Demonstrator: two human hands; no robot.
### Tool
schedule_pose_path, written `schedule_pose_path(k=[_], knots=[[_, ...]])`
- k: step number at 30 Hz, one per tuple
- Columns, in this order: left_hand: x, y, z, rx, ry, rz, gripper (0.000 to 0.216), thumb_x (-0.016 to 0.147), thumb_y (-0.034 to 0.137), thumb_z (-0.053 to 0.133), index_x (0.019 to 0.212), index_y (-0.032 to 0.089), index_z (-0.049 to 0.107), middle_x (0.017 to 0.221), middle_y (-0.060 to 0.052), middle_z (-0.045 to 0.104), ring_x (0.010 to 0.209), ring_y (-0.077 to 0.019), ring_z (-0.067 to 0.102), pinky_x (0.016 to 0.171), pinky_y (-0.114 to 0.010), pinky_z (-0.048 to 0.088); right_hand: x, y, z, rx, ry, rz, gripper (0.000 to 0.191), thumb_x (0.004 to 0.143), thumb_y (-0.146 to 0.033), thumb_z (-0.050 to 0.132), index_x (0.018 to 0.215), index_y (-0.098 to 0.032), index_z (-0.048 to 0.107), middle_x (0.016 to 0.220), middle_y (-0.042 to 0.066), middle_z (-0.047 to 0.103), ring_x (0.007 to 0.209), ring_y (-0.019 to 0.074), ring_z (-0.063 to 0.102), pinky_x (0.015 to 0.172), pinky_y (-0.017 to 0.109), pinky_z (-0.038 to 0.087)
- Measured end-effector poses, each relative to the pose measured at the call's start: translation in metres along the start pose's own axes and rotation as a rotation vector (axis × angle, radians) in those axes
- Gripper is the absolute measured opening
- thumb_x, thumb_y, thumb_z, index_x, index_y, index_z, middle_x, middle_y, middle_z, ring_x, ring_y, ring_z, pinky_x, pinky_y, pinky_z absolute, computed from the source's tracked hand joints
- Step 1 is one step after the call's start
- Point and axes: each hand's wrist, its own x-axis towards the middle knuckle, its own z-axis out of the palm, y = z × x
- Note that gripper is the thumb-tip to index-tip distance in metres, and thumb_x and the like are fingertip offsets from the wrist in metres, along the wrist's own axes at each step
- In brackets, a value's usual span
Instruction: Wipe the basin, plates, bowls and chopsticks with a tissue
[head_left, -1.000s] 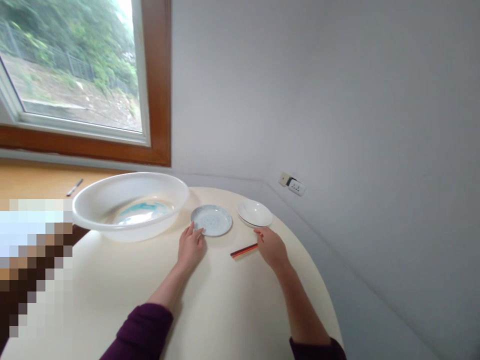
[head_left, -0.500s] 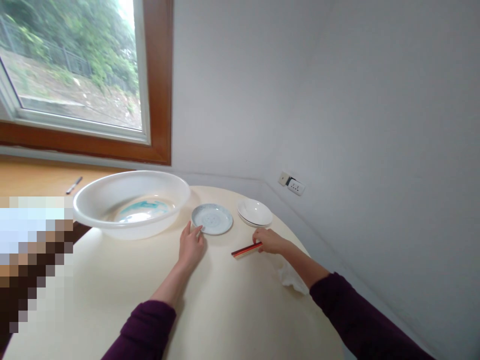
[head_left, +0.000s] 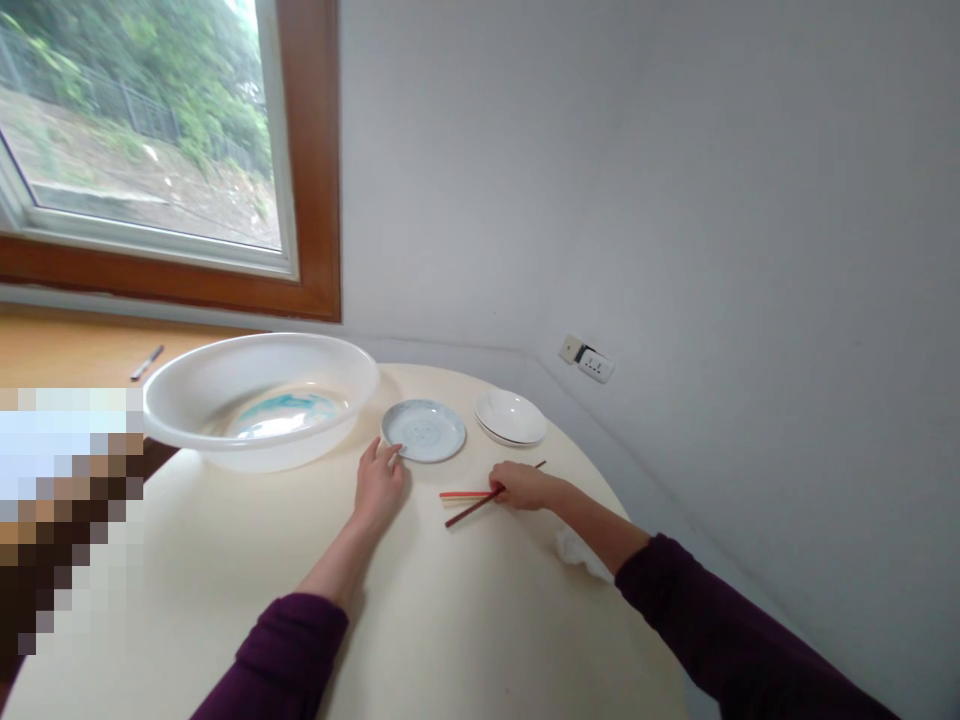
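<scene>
Cream table (head_left: 465,620) with chopsticks (head_left: 466,496), grey wall (head_left: 675,200)

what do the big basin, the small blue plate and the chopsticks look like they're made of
Basin: likely plastic, translucent white and glossy; its wall lets light through.
Small blue plate: probably glazed ceramic, pale speckled blue with a soft sheen.
Chopsticks: smooth red and orange, maybe lacquered wood or plastic; too small to tell.

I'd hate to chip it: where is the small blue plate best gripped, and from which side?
Probably its near-left rim, coming from the near side: the blue plate lies flat on the table, so only its raised edge offers a pinch, and the left hand touches it there.
</scene>
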Motion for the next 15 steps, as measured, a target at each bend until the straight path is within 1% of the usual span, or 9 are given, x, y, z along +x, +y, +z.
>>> schedule_pose_path(k=[5, 8, 12, 15], knots=[[0.000, 0.000, -0.001, -0.019, -0.004, -0.008, 0.038, 0.076, 0.012, 0.045, 0.110, 0.013, 0.063, 0.131, -0.017, 0.043, 0.125, -0.0276, 0.038, 0.106, -0.038, 0.029, -0.004, -0.014, 0.002, -0.078, 0.024, -0.030, 0.016, 0.084, -0.023, 0.048, 0.094, -0.014, 0.058, 0.101, 0.013, 0.058, 0.089, 0.0215, 0.055, 0.071, 0.029, 0.040], [0.000, -0.001, -0.001, -0.022, 0.003, -0.010, 0.038, 0.076, 0.012, 0.045, 0.109, 0.013, 0.063, 0.130, -0.015, 0.044, 0.124, -0.0268, 0.039, 0.106, -0.039, 0.030, -0.006, -0.018, 0.006, -0.130, 0.043, -0.045, 0.017, 0.086, -0.020, 0.044, 0.097, -0.012, 0.056, 0.103, 0.015, 0.057, 0.092, 0.0234, 0.054, 0.074, 0.031, 0.040], [0.000, -0.002, 0.000, -0.024, 0.008, -0.012, 0.039, 0.074, 0.010, 0.046, 0.109, 0.014, 0.063, 0.128, -0.014, 0.047, 0.121, -0.0256, 0.043, 0.104, -0.038, 0.033, -0.004, -0.020, 0.015, -0.182, 0.085, -0.048, 0.019, 0.085, -0.012, 0.041, 0.099, -0.010, 0.054, 0.104, 0.016, 0.056, 0.094, 0.0247, 0.052, 0.075, 0.034, 0.040], [-0.001, -0.001, 0.000, -0.023, 0.007, -0.015, 0.040, 0.074, 0.010, 0.045, 0.109, 0.014, 0.063, 0.127, -0.014, 0.048, 0.120, -0.0250, 0.044, 0.104, -0.037, 0.033, -0.002, -0.020, 0.024, -0.208, 0.112, -0.045, 0.025, 0.079, -0.003, 0.042, 0.101, -0.009, 0.052, 0.105, 0.017, 0.055, 0.094, 0.0257, 0.051, 0.077, 0.036, 0.039]])
